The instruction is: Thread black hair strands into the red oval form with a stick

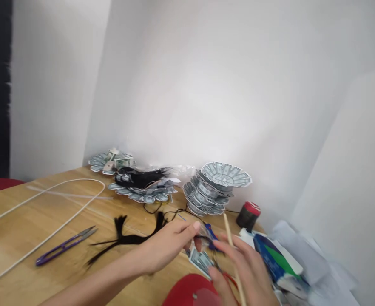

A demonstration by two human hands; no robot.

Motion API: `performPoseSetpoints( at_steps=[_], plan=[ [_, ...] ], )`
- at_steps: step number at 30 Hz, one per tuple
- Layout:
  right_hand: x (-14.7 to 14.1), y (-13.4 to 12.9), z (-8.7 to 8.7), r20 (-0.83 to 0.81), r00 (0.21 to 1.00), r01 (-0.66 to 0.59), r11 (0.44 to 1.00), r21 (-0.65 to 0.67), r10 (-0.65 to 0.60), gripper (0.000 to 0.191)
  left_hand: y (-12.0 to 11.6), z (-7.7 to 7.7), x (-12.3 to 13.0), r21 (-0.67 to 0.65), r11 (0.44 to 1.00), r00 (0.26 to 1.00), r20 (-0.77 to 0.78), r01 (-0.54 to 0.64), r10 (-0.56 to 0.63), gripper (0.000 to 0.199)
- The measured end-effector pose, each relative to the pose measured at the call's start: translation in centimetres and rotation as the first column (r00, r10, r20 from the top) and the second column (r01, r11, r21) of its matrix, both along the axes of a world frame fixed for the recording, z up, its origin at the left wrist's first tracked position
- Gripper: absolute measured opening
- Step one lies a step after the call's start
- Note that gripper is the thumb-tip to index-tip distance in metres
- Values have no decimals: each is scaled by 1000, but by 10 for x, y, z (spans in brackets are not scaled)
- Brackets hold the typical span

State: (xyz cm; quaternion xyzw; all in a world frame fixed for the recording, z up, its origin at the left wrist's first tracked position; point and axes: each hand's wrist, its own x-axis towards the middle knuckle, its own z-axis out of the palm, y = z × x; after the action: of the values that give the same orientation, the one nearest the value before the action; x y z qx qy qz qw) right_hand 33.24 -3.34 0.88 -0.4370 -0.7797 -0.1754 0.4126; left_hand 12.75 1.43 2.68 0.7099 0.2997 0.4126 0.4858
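My left hand (171,240) is closed in a pinch on one end of a thin black cord (203,236). The cord runs across to the fingertips of my right hand (248,267). A pale wooden stick (228,231) stands slanted between the fingers of that right hand, which is curled around it. Below the hands is a piece of paper printed like a banknote (200,260). Just behind them lies a blue-handled tool (211,233), partly hidden by my fingers. Black tasselled strands (133,239) lie on the table, left of my left wrist.
Purple thread snips (64,246) and a looped white cord (79,210) lie on the left. Banknote-print paper dishes (206,193) are stacked by the wall, near a black-and-red spool (248,216). Plastic packaging (276,257) crowds the right; something red (187,291) is in front.
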Motion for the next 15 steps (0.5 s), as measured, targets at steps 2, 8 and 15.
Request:
performPoseSetpoints(
  at_steps=[2,8,15],
  plan=[
    [4,5,3,212,976,16,994,105,-38,40,-8,1,17,-26,997,997,-17,68,-69,60],
    [23,15,-10,315,947,75,996,-38,-60,15,-20,-3,39,-55,997,988,-140,57,-64,48],
    [25,19,-15,-193,978,-188,760,-622,83,38,-18,-11,34,-136,990,980,-194,25,-51,27]
  ],
)
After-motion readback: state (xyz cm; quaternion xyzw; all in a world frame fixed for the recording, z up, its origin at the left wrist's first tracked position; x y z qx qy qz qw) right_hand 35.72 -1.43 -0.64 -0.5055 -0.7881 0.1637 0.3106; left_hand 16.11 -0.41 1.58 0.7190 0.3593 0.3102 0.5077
